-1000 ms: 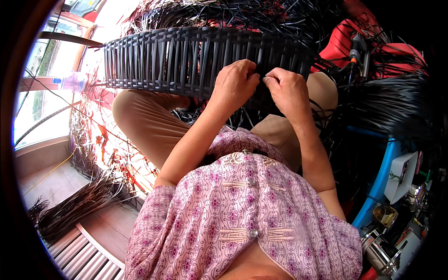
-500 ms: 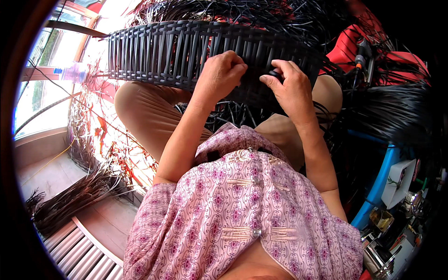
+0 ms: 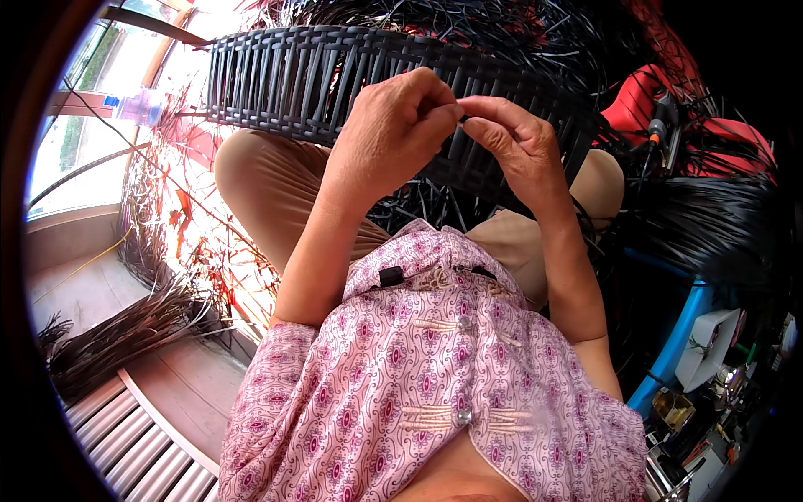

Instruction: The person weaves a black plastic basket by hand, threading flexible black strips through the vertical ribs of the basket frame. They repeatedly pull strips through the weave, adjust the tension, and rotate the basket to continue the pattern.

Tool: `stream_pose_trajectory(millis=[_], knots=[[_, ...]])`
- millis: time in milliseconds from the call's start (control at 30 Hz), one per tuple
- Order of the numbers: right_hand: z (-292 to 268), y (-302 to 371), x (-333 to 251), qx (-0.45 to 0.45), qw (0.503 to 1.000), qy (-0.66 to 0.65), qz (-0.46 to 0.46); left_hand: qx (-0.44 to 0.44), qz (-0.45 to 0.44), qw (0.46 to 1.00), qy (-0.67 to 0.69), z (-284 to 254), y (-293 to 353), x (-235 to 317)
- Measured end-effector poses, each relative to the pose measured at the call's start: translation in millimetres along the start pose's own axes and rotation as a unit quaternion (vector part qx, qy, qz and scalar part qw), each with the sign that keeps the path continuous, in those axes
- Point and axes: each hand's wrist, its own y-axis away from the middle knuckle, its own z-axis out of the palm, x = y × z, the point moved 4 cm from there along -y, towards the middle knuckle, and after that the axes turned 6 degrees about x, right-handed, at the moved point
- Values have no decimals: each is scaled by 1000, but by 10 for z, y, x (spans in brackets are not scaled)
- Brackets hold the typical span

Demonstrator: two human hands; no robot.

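A long black woven panel [image 3: 284, 79] of flat plastic strips lies across in front of me, above my knees. Over its near side my left hand [image 3: 389, 138] is closed, thumb against the curled fingers. My right hand [image 3: 523, 146] pinches a short bit of black strip [image 3: 463, 120] between thumb and forefinger, right beside the left fingertips. The fingertips of both hands almost meet there. What sits inside the left fingers is mostly hidden; it appears to be the same black strip.
Tangled black strips [image 3: 535, 33] are heaped behind the panel, and a thick bundle [image 3: 711, 205] lies at the right. A power tool [image 3: 663, 117] rests by a red stool [image 3: 631, 100]. At lower right, a blue edge [image 3: 673, 347] borders assorted small items; a slatted seat [image 3: 138, 439] stands lower left.
Both hands have come closer together and nearer to me, their fingertips now almost touching. The view has shifted slightly, so the panel appears a little higher.
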Motion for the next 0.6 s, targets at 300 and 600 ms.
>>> stream_pose_trajectory(millis=[300,600], knots=[[-223,130,232,145,982,-44,114,20,-24,999,-43,531,17,-611],[-184,120,248,154,971,86,161,32,-6,977,-213,743,40,-501]])
